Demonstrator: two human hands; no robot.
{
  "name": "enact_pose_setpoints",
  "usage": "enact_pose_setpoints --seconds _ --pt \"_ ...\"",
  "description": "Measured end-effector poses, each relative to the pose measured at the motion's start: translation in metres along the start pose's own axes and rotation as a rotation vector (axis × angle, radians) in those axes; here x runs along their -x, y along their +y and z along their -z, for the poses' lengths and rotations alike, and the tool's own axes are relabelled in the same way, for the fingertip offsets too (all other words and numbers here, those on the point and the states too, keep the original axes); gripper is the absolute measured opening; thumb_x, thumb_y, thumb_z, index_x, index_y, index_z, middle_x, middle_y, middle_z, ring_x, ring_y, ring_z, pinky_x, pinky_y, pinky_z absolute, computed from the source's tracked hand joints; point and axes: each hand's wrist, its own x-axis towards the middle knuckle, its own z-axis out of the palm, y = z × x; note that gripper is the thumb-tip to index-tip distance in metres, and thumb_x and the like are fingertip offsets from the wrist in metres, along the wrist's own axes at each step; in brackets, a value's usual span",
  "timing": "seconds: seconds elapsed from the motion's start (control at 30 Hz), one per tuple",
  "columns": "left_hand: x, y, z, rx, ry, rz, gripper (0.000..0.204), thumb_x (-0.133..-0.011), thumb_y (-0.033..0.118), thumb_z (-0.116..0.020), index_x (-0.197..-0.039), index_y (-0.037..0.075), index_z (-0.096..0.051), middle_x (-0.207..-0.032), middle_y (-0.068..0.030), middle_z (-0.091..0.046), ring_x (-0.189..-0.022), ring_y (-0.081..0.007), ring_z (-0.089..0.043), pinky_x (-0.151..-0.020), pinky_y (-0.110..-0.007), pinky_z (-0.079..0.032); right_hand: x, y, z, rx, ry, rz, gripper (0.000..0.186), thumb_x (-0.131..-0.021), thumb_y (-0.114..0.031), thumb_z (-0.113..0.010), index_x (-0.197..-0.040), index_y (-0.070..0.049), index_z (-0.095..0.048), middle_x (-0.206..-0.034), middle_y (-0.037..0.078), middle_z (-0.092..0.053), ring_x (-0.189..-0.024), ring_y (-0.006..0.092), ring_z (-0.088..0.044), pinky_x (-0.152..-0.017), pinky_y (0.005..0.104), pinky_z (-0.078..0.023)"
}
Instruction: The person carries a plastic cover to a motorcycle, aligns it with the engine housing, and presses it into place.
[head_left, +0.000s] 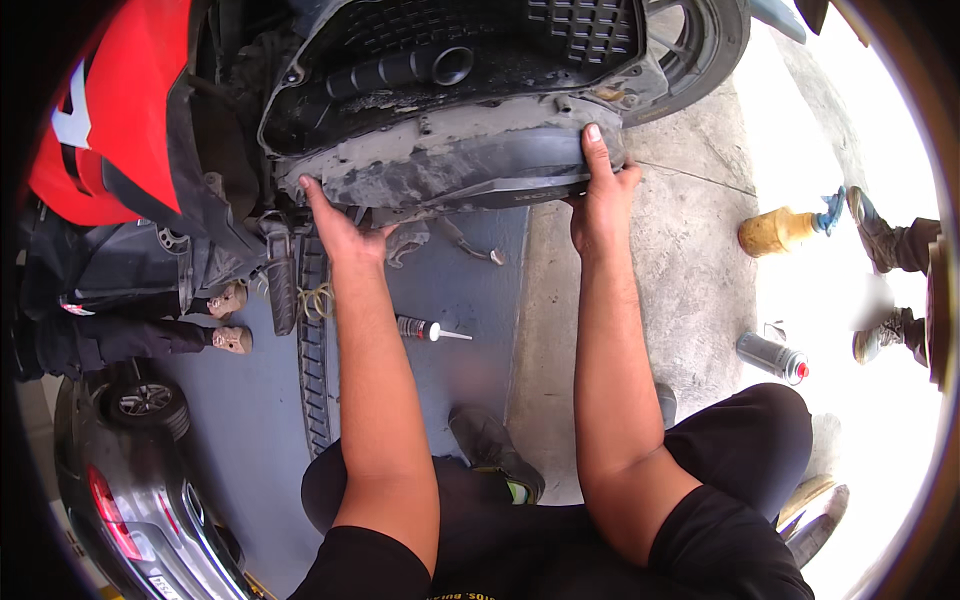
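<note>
Both my hands hold a long, dusty black plastic cover point(450, 170) by its two ends, against the lower edge of an open black housing point(370, 105) on a red scooter point(140, 120). My left hand point(345, 235) is closed round the left end, thumb on top. At the other end, near the wheel, my right hand point(605, 200) grips with its thumb laid over the face and its fingers partly hidden behind. Inside the housing show a ribbed tube point(395, 75) with a round mouth and a grid-patterned panel point(590, 25).
The scooter's wheel point(705, 50) stands at upper right. Below the cover lies a tube with a white nozzle point(420, 328). A spray can point(772, 357) and a yellowish bottle point(780, 232) are on the floor at right. People's feet show on both sides; a dark car point(150, 500) is lower left.
</note>
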Motion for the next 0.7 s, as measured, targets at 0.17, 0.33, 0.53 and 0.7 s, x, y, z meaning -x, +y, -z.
enact_pose_setpoints --seconds 0.17,0.33,0.53,0.7 --pt "0.000 -0.001 0.003 -0.033 -0.051 -0.032 0.094 -0.092 0.083 -0.042 -0.163 0.023 -0.028 -0.166 -0.0140 -0.028 -0.153 -0.0404 -0.025 -0.116 -0.074 -0.024 0.003 0.002 0.000 -0.015 0.031 -0.002 0.108 -0.081 -0.036 -0.091 -0.147 0.010 -0.018 -0.139 0.031 -0.045 -0.128 0.0333 -0.053 -0.109 0.0406 -0.046" --pt "0.006 0.006 -0.004 0.004 -0.017 -0.002 0.095 -0.088 0.083 -0.048 -0.162 0.025 -0.031 -0.166 -0.0136 -0.030 -0.152 -0.0419 -0.030 -0.114 -0.078 -0.023 0.004 -0.003 0.001 -0.078 0.040 -0.019 0.103 -0.078 -0.033 -0.093 -0.145 0.009 -0.027 -0.132 0.027 -0.052 -0.119 0.0301 -0.059 -0.101 0.0390 -0.051" --pt "0.002 0.014 -0.005 -0.054 -0.066 0.073 0.097 -0.085 0.080 -0.054 -0.161 0.024 -0.034 -0.166 -0.0132 -0.032 -0.152 -0.0432 -0.028 -0.114 -0.077 -0.022 0.009 0.006 0.003 0.001 0.083 0.064 0.106 -0.076 -0.035 -0.094 -0.145 0.010 -0.028 -0.135 0.027 -0.050 -0.122 0.0302 -0.056 -0.104 0.0393 -0.048" --pt "0.012 0.009 0.000 -0.048 0.006 0.095 0.093 -0.085 0.078 -0.056 -0.159 0.023 -0.037 -0.163 -0.0130 -0.038 -0.149 -0.0420 -0.034 -0.113 -0.075 -0.026 0.013 0.007 0.011 -0.058 0.087 0.070 0.104 -0.075 -0.033 -0.094 -0.145 0.007 -0.029 -0.137 0.027 -0.046 -0.127 0.0318 -0.051 -0.108 0.0415 -0.045"
